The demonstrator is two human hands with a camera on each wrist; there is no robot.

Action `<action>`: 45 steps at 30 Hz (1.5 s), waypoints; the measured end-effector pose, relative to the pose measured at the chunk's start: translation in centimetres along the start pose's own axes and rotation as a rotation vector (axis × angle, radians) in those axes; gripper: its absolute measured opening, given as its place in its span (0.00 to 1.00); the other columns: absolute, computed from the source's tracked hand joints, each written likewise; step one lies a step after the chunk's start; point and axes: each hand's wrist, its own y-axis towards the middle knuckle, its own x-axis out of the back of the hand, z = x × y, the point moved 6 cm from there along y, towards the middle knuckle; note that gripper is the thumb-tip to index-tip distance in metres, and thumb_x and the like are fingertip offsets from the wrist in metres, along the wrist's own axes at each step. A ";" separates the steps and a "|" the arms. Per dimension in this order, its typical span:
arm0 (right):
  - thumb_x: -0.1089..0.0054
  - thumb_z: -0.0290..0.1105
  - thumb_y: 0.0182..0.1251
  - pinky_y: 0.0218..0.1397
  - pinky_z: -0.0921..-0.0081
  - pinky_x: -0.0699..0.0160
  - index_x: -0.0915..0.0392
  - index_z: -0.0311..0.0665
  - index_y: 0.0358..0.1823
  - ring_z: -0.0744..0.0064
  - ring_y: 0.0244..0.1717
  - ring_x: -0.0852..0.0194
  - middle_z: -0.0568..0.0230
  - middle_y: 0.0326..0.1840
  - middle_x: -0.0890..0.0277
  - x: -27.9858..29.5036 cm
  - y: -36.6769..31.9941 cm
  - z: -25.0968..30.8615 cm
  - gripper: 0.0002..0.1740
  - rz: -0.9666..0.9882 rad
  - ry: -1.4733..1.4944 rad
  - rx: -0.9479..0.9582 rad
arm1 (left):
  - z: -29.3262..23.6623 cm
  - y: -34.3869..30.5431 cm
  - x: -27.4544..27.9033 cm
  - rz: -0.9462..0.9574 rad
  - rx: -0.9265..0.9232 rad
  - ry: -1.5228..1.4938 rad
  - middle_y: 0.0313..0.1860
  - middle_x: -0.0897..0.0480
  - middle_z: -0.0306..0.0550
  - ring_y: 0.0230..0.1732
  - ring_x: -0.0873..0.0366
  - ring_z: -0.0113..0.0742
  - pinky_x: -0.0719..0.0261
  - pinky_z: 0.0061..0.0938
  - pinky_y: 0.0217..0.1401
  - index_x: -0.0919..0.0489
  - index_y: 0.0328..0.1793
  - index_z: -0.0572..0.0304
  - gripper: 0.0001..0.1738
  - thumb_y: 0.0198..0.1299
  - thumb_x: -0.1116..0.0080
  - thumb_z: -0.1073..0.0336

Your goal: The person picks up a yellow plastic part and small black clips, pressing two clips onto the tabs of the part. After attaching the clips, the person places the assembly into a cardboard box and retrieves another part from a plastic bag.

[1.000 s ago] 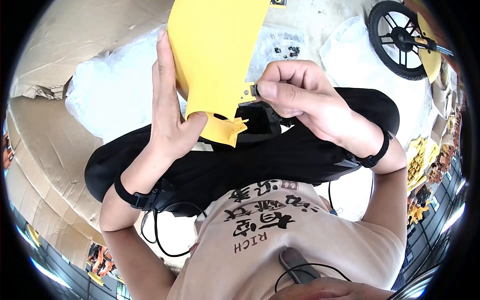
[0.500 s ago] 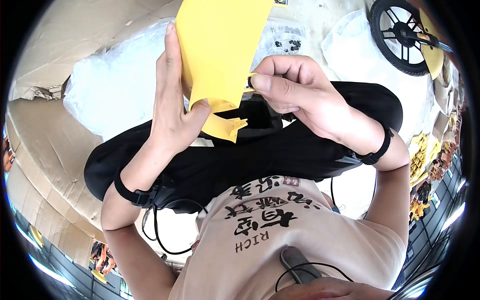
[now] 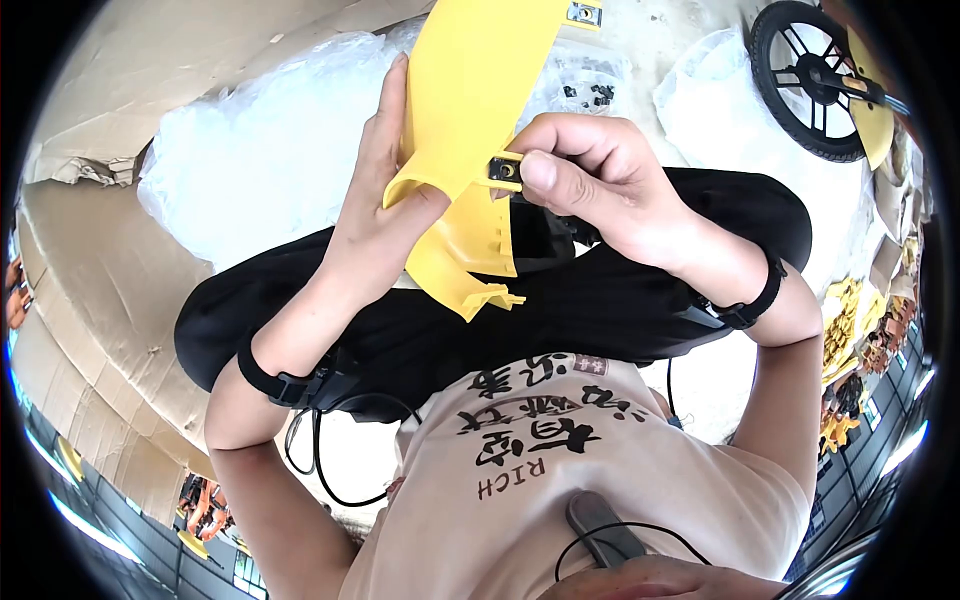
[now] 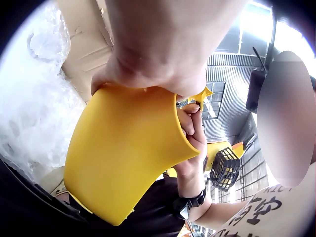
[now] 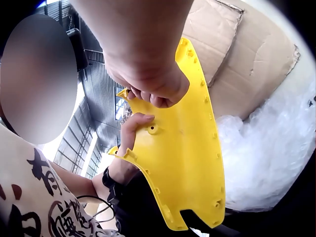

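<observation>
A curved yellow plastic panel (image 3: 475, 90) is held up over the lap in the head view. My left hand (image 3: 372, 225) grips it from the left, fingers along its side and thumb near the notched lower end. On the right edge a small tab carries a black metal clip (image 3: 503, 171) with a round hole. My right hand (image 3: 625, 195) pinches this clip at the tab between thumb and forefinger. Another clip (image 3: 584, 14) sits on a tab at the panel's upper end. The right wrist view shows the panel's inner face (image 5: 182, 148), with pegs along its rim.
A clear bag (image 3: 565, 75) with several small black clips lies beyond the panel. Crumpled plastic film (image 3: 250, 150) and cardboard (image 3: 100, 290) cover the left side. A black spoked wheel (image 3: 810, 70) stands at the back right, and yellow parts (image 3: 848, 315) are heaped at the right.
The panel has moved right and turned with my left hand, so its lower inside shows more. The black clip now shows across the tab, with my right hand still pinching there.
</observation>
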 end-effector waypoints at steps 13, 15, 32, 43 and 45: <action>0.58 0.33 0.80 0.43 0.81 0.30 0.37 0.28 0.72 0.77 0.35 0.35 0.54 0.54 0.26 0.3 0.2 -1.4 0.25 -0.046 0.651 -0.281 | -0.5 0.3 1.7 -0.159 0.165 -0.273 0.72 0.35 0.57 0.70 0.31 0.43 0.32 0.36 0.72 0.56 0.84 0.58 0.48 0.56 0.51 0.71; 0.59 0.29 0.78 0.57 0.74 0.22 0.40 0.26 0.73 0.67 0.49 0.22 0.43 0.68 0.30 0.3 0.4 -1.0 0.25 0.058 0.518 -0.191 | 0.2 0.4 2.4 -0.185 0.159 -0.286 0.72 0.35 0.57 0.70 0.31 0.44 0.32 0.36 0.72 0.55 0.84 0.58 0.48 0.56 0.51 0.70; 0.61 0.44 0.83 0.33 0.86 0.22 0.26 0.29 0.57 0.75 0.30 0.19 0.56 0.37 0.19 0.2 -0.2 -0.9 0.24 0.006 0.370 -0.286 | 1.5 -0.1 2.9 -0.208 0.354 -0.490 0.68 0.29 0.49 0.69 0.31 0.39 0.33 0.35 0.72 0.48 0.82 0.55 0.44 0.57 0.49 0.64; 0.61 0.41 0.84 0.29 0.88 0.41 0.30 0.29 0.67 0.85 0.26 0.43 0.69 0.31 0.32 0.3 0.3 -1.0 0.24 -0.091 0.354 -0.261 | 1.5 0.1 3.0 -0.206 0.357 -0.505 0.68 0.29 0.51 0.69 0.30 0.41 0.31 0.36 0.71 0.49 0.83 0.54 0.45 0.57 0.48 0.64; 0.59 0.38 0.83 0.34 0.88 0.33 0.35 0.29 0.72 0.84 0.31 0.35 0.63 0.42 0.24 0.3 0.2 -1.0 0.25 -0.082 0.409 -0.225 | 1.5 0.1 3.0 -0.202 0.356 -0.504 0.68 0.29 0.51 0.69 0.30 0.41 0.31 0.36 0.71 0.49 0.83 0.54 0.45 0.57 0.48 0.64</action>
